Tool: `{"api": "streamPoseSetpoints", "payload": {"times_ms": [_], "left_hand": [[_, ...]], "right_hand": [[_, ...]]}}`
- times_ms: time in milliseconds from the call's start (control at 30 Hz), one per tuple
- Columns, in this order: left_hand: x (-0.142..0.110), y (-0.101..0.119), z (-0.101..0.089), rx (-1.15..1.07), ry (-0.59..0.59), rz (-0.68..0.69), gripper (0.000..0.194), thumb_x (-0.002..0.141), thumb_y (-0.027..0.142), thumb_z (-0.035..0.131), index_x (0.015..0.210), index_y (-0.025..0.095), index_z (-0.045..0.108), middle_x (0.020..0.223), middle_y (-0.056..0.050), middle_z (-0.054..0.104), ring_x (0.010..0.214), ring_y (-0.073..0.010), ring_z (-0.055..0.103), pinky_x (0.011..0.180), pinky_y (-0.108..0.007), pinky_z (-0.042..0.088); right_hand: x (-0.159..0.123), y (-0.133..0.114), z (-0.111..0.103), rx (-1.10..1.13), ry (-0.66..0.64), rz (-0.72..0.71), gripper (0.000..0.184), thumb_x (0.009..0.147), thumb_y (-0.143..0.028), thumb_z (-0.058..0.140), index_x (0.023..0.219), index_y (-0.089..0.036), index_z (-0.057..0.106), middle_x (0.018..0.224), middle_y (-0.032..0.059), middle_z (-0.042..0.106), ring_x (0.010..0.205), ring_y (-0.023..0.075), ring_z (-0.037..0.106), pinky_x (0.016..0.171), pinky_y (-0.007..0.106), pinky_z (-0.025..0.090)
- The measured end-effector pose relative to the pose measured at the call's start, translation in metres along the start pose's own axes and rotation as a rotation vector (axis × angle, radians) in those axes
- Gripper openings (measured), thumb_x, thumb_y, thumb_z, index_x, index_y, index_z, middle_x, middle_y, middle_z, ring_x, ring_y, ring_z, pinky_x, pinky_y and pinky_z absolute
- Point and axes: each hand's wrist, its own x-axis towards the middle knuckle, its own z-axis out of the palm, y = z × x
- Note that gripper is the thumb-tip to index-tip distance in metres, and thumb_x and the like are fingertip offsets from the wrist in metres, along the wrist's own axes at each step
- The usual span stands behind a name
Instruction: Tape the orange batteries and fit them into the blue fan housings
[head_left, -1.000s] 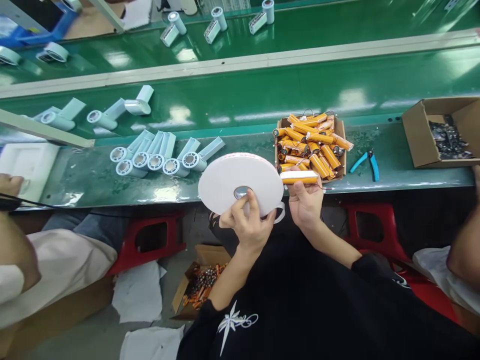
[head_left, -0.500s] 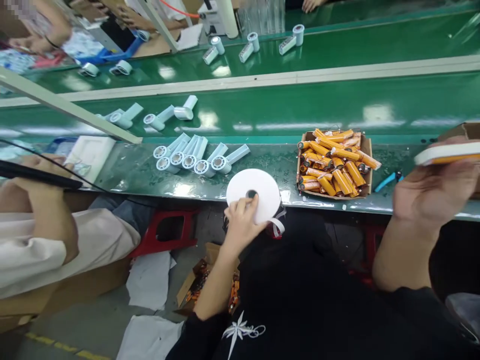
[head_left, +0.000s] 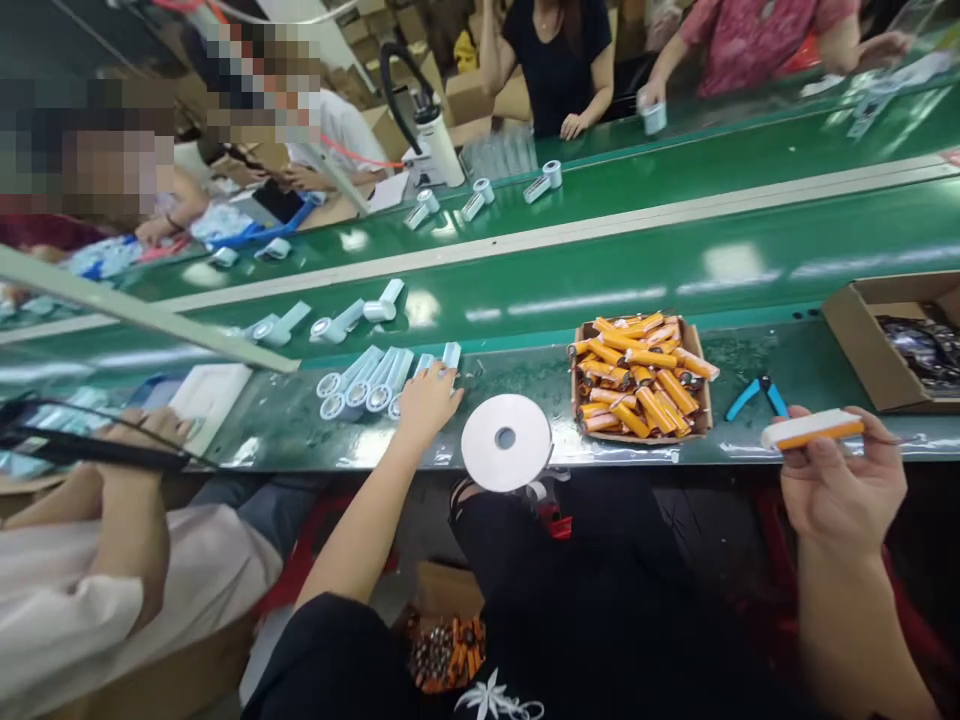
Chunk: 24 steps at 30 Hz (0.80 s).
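In the head view my left hand [head_left: 431, 402] reaches over a row of light blue, T-shaped fan housings [head_left: 377, 385]. Its fingers are curled over the rightmost housing, whose round end they hide; the handle [head_left: 451, 355] sticks out beyond them. My right hand [head_left: 844, 490], raised at the right, pinches an orange battery cell [head_left: 817, 431] with a white strip along its top. Between the hands, a roll of white tape [head_left: 487, 455] lies at the bench edge, its loose end hanging down. A cardboard tray [head_left: 709, 405] of orange cells stands right of the roll.
Blue-handled pliers [head_left: 742, 398] lie right of the tray, near a cardboard box [head_left: 855, 345] of dark parts. Behind the bench runs a green conveyor [head_left: 585, 280] carrying more housings. A co-worker's arms [head_left: 135, 500] are close at left. A slanted pale bar [head_left: 150, 310] crosses the left side.
My left hand has let go of the tape roll and moved left to the housings. My right hand, still with the cell, has come inward and lower. The view has tilted up.
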Motion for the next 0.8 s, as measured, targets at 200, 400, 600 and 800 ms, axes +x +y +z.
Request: {"api": "streamPoseSetpoints", "payload": {"times_ms": [200, 400, 600, 800], "left_hand": [[-0.005, -0.004, 0.007, 0.175, -0.015, -0.056, 0.05, 0.104, 0.048, 0.049, 0.116, 0.011, 0.081, 0.115, -0.026, 0.078, 0.12, -0.0451, 0.065, 0.101, -0.056, 0.044], [0.097, 0.058, -0.02, 0.002, 0.017, 0.38, 0.036, 0.102, 0.036, 0.057, 0.126, 0.017, 0.077, 0.13, -0.021, 0.073, 0.128, -0.0391, 0.058, 0.099, -0.05, 0.052], [0.232, 0.157, -0.026, -0.396, -0.1, 0.592, 0.028, 0.079, 0.004, 0.066, 0.095, 0.022, 0.08, 0.133, -0.011, 0.074, 0.129, -0.0285, 0.059, 0.105, -0.036, 0.052], [0.257, 0.177, -0.001, -0.58, -0.123, 0.557, 0.006, 0.087, 0.02, 0.071, 0.09, 0.021, 0.076, 0.108, -0.007, 0.078, 0.102, -0.0234, 0.07, 0.1, -0.034, 0.053]], "right_hand": [[0.003, -0.003, -0.044, -0.11, 0.14, 0.062, 0.061, 0.043, -0.051, 0.11, 0.097, -0.043, 0.083, 0.082, 0.0028, 0.079, 0.085, 0.0414, 0.082, 0.077, 0.068, 0.071], [0.058, -0.006, 0.007, -0.048, -0.122, -0.081, 0.058, 0.055, -0.042, 0.11, 0.104, -0.034, 0.08, 0.081, 0.0008, 0.081, 0.083, 0.0364, 0.084, 0.071, 0.051, 0.075], [0.121, 0.003, 0.152, -0.079, -0.708, -0.234, 0.049, 0.078, -0.033, 0.096, 0.121, -0.023, 0.074, 0.103, 0.0053, 0.085, 0.094, 0.0237, 0.084, 0.087, 0.039, 0.072], [0.163, 0.058, 0.243, -0.473, -1.06, -0.144, 0.057, 0.087, -0.029, 0.082, 0.14, -0.019, 0.066, 0.101, 0.0051, 0.085, 0.094, 0.0214, 0.082, 0.095, 0.037, 0.067]]}}
